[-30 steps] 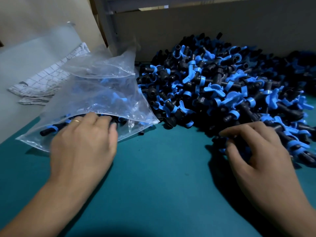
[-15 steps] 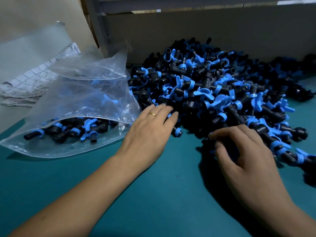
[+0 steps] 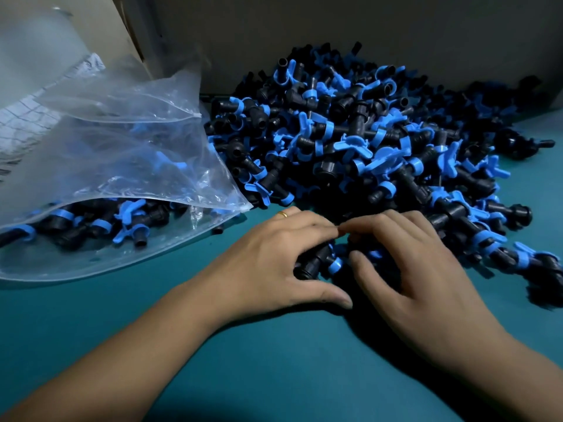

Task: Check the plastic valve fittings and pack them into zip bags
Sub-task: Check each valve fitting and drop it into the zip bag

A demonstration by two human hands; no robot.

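A large heap of black valve fittings with blue handles (image 3: 359,141) lies on the teal table (image 3: 274,360). To its left lies a clear zip bag (image 3: 122,166), mouth toward the heap, with several fittings inside. My left hand (image 3: 268,263) and my right hand (image 3: 420,278) meet at the heap's near edge. Both curl over a small cluster of fittings (image 3: 320,260) between them. One black fitting with a blue ring shows under my left palm. My left hand wears a gold ring.
A grey wall (image 3: 335,28) backs the heap. At far left lie more clear bags over a sheet of gridded paper (image 3: 27,117). One loose small black part (image 3: 218,229) sits by the bag's mouth. Fittings trail off to the right edge.
My left hand left the bag and came right to the heap's near edge. My right hand shifted left to meet it. Both now cup fittings.
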